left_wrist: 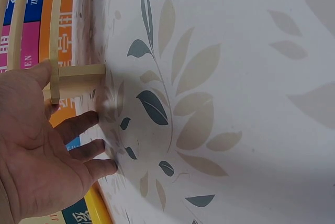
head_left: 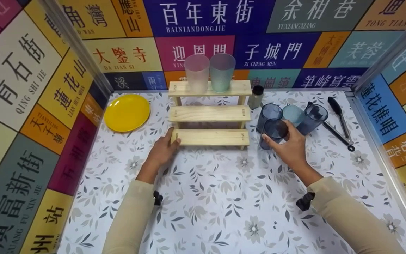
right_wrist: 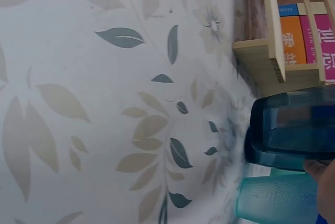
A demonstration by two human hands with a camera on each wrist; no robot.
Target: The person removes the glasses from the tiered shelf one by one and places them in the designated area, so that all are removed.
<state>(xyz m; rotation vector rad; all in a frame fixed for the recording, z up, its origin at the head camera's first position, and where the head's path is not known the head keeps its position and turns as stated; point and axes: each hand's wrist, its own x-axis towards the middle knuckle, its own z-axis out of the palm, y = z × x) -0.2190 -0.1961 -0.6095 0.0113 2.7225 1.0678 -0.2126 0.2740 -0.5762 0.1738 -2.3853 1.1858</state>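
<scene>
At the left end of the lowest step of a three-tier wooden rack, my left hand pinches the plank between thumb and finger. In the left wrist view the other fingers of this hand spread beside the plank. My right hand grips a clear dark blue cup, just right of the rack. Close around it stand another dark blue cup, a light teal cup and a third dark blue cup. A frosted pink cup and a frosted green cup stand on the top step.
A yellow plate lies left of the rack. A small black-capped jar stands behind the cups. Black-tipped tongs lie at the right. Printed walls enclose the floral-covered table at the back and sides.
</scene>
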